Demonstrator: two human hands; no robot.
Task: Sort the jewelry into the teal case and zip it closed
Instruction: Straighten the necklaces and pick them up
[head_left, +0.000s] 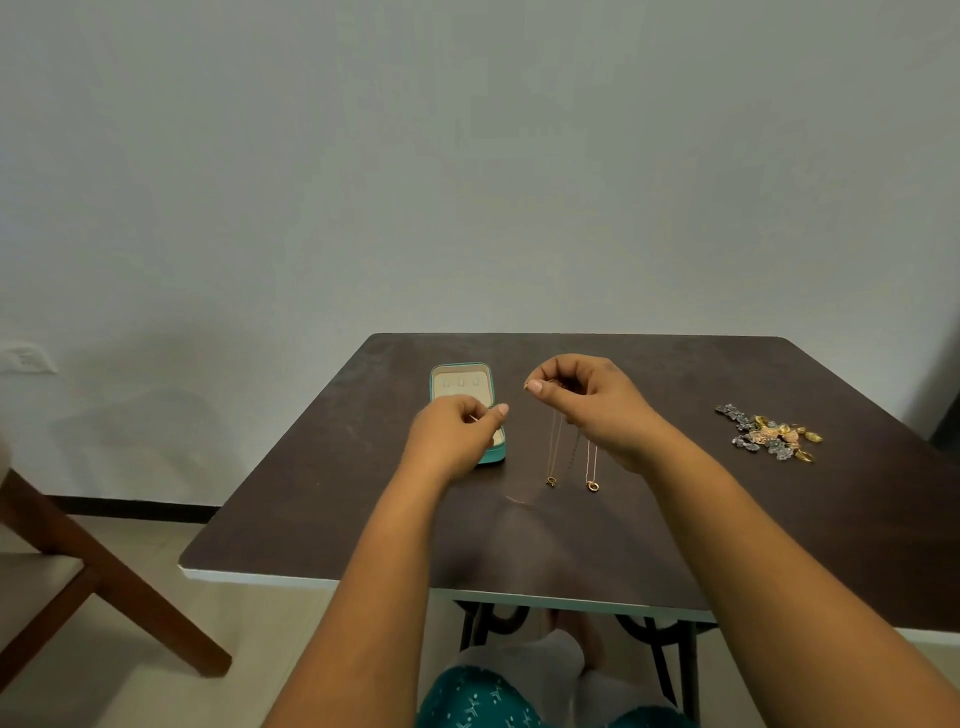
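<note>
**A:** Where's your teal case (460, 387) sitting?

**B:** Just left of the frame's centre, on the dark table (727, 519). It lies open, cream lining up, and your left hand (451, 432) hovers over its lower half, hiding that part.

**A:** And what are your hands doing?

**B:** Your left hand has thumb and forefinger pressed together on one end of a fine gold chain (515, 397). Your right hand (587, 402), a little higher and right of the case, pinches the same strand at its fingertips, so the chain stretches between your two hands, just beside the case's right edge.

**A:** Anything else in your right hand?

**B:** Yes, thin necklaces (571, 457) hang from its curled fingers, falling toward the middle of the frame. Two small round pendants dangle at their lower ends, close above the tabletop. Whether they touch it, you cannot tell.

**A:** The rest of your jewelry?

**B:** A heap of gold, pink and grey pieces (771, 436) lies at the right of the frame, well apart from both hands and the case.
</note>
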